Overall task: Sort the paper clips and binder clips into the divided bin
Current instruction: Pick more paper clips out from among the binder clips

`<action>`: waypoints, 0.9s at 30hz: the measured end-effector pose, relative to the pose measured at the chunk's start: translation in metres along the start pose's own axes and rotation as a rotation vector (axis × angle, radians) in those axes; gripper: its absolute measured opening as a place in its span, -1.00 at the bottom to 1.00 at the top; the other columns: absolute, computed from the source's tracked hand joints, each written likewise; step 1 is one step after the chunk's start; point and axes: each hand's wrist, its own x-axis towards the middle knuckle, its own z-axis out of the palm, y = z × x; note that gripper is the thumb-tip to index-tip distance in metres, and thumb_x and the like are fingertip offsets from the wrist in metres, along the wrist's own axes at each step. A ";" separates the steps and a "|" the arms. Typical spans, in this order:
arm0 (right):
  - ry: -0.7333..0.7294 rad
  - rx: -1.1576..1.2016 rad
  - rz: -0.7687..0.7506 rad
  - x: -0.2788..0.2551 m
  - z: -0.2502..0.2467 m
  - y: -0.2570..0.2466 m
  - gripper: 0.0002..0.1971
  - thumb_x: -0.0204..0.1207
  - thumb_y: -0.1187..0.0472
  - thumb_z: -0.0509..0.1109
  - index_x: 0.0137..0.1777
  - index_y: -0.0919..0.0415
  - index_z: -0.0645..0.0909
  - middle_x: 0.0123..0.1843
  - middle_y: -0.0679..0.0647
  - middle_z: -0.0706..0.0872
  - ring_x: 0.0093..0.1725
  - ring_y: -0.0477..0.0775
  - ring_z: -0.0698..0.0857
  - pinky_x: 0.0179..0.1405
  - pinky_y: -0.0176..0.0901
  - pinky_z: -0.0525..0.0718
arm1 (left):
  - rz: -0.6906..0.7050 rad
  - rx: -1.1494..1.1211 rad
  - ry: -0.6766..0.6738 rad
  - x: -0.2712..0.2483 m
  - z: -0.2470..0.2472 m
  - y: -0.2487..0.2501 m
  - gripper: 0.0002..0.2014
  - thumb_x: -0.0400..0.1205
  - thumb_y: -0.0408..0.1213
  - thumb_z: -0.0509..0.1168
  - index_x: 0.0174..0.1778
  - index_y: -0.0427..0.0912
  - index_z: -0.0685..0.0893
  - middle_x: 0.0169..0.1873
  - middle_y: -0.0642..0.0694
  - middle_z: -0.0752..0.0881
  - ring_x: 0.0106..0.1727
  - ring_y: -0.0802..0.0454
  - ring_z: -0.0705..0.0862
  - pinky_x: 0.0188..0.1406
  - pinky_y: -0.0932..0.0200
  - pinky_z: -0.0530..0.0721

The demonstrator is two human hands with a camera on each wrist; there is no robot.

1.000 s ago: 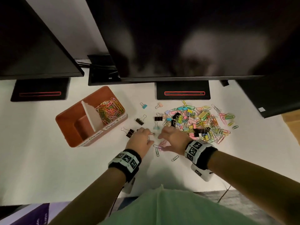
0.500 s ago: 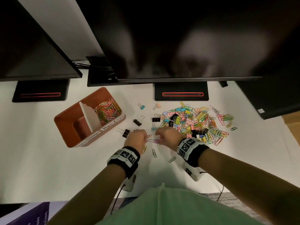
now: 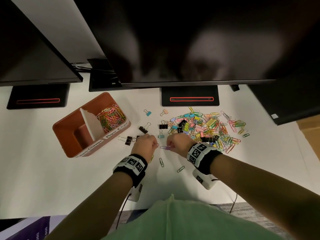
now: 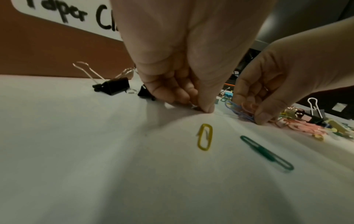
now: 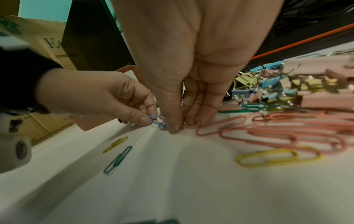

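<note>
Head view: paper clips (image 3: 165, 147) pinched between left grip (image 3: 146, 145) and right grip (image 3: 176, 143).

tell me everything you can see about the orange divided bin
The orange divided bin is a rounded rectangular tub, plastic by its look, sitting angled on the white desk left of both hands. A white divider splits it in two. The far compartment holds a heap of coloured paper clips; the near one shows no clips, only a raised orange block inside. White handwritten labels run along its front wall; the one in the left wrist view starts "Paper Cl". Neither hand touches it.
</note>
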 end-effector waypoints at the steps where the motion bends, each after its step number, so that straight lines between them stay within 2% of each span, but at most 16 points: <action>1: -0.008 -0.012 0.000 -0.001 0.000 0.000 -0.81 0.56 0.18 0.34 0.09 0.23 0.67 0.09 0.17 0.72 0.07 0.16 0.65 -0.03 -0.15 0.56 | -0.002 0.009 0.009 0.001 0.001 0.001 -0.89 0.61 -0.28 0.28 -0.03 -0.22 0.65 -0.02 -0.16 0.60 0.07 -0.10 0.55 0.09 0.00 0.60; 6: -0.029 -0.056 -0.035 -0.006 -0.001 0.001 -0.80 0.58 0.23 0.29 0.11 0.23 0.67 0.15 0.18 0.67 0.13 0.17 0.62 0.04 -0.11 0.57 | 0.061 0.086 -0.037 0.003 0.001 0.002 -0.91 0.63 -0.33 0.22 -0.04 -0.24 0.60 -0.03 -0.18 0.60 0.06 -0.13 0.56 0.01 0.05 0.57; 9: -0.037 -0.054 -0.079 -0.013 -0.005 0.002 -0.80 0.58 0.25 0.27 0.11 0.24 0.67 0.12 0.17 0.70 0.11 0.16 0.63 0.02 -0.10 0.57 | 0.058 0.017 -0.102 -0.003 -0.004 -0.001 -0.87 0.64 -0.33 0.22 0.04 -0.25 0.61 0.00 -0.19 0.64 0.07 -0.11 0.58 0.06 0.07 0.55; 12: -0.058 -0.038 -0.128 -0.020 -0.009 0.011 -0.82 0.57 0.24 0.29 0.06 0.22 0.69 0.04 0.14 0.74 0.01 0.12 0.66 -0.02 -0.10 0.59 | 0.044 -0.113 -0.067 -0.016 -0.010 -0.012 -0.86 0.61 -0.30 0.26 0.06 -0.20 0.61 -0.09 -0.11 0.66 -0.06 0.00 0.61 0.04 0.12 0.62; 14: -0.059 -0.025 -0.169 -0.029 -0.010 0.020 -0.84 0.55 0.24 0.30 0.01 0.20 0.70 -0.06 0.10 0.75 -0.13 0.02 0.59 -0.07 -0.17 0.56 | 0.013 -0.179 -0.054 -0.030 -0.011 -0.019 -0.87 0.59 -0.28 0.31 0.04 -0.16 0.60 -0.18 -0.06 0.67 -0.14 0.03 0.64 -0.02 0.13 0.66; 16: -0.082 -0.028 -0.214 -0.039 -0.010 0.027 -0.86 0.53 0.25 0.32 -0.03 0.20 0.71 -0.15 0.05 0.72 -0.21 -0.06 0.51 0.00 -0.14 0.58 | -0.027 -0.224 -0.059 -0.041 -0.007 -0.023 -0.85 0.57 -0.27 0.35 0.02 -0.17 0.60 -0.23 -0.06 0.68 -0.15 0.00 0.67 -0.04 0.13 0.67; 17: -0.103 -0.036 -0.225 -0.044 -0.009 0.030 -0.86 0.53 0.25 0.33 -0.03 0.20 0.72 -0.14 0.06 0.73 -0.22 -0.07 0.50 0.05 -0.14 0.59 | -0.052 -0.237 -0.056 -0.045 -0.004 -0.024 -0.84 0.56 -0.26 0.37 0.02 -0.18 0.61 -0.25 -0.05 0.67 -0.16 0.00 0.67 -0.04 0.12 0.67; 20: -0.156 -0.056 -0.222 -0.058 -0.002 0.032 -0.84 0.53 0.25 0.33 0.03 0.21 0.72 0.04 0.13 0.72 -0.04 0.06 0.64 -0.01 -0.20 0.55 | -0.115 -0.207 -0.019 -0.048 0.006 -0.022 -0.81 0.52 -0.25 0.41 0.00 -0.20 0.63 -0.25 -0.02 0.64 -0.14 -0.02 0.65 -0.02 0.11 0.65; 22: -0.159 -0.077 -0.253 -0.063 0.006 0.032 -0.83 0.53 0.26 0.34 0.04 0.23 0.72 0.12 0.16 0.66 0.10 0.15 0.64 0.07 -0.11 0.60 | -0.105 -0.159 0.007 -0.045 0.011 -0.019 -0.85 0.53 -0.25 0.39 -0.06 -0.22 0.64 -0.23 -0.03 0.60 -0.13 -0.03 0.62 -0.05 0.11 0.63; 27: -0.127 -0.098 -0.267 -0.062 0.024 0.023 -0.83 0.55 0.27 0.31 0.04 0.27 0.71 0.14 0.15 0.63 0.07 0.15 0.63 0.04 -0.13 0.58 | -0.040 -0.053 0.008 -0.039 0.013 -0.014 -0.89 0.58 -0.27 0.32 -0.10 -0.25 0.67 -0.13 -0.07 0.53 -0.06 -0.02 0.52 -0.04 0.14 0.56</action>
